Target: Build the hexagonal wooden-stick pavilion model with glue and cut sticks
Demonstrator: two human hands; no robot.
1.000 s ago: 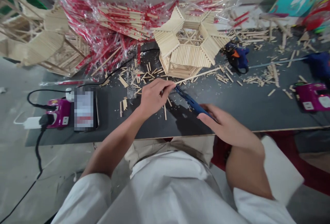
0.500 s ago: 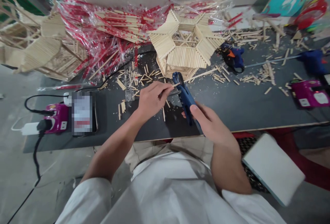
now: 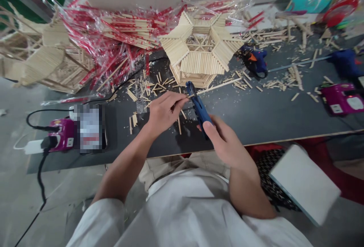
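While my left hand [image 3: 165,111] pinches a thin wooden stick [image 3: 191,96], my right hand [image 3: 226,140] is wrapped round a blue hand tool [image 3: 201,108].
The stick juts from my left grip to the tool's head; a star-topped wooden model [image 3: 201,63] stands just beyond both grips.

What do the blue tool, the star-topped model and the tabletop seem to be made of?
Blue tool: plastic or painted metal, smooth and even blue; the look leaves it open.
Star-topped model: probably bare wood, matt; its pale tan sticks lie side by side.
Tabletop: perhaps wood-based board with a dark, dull coating, since a thin tan edge shows along the front.
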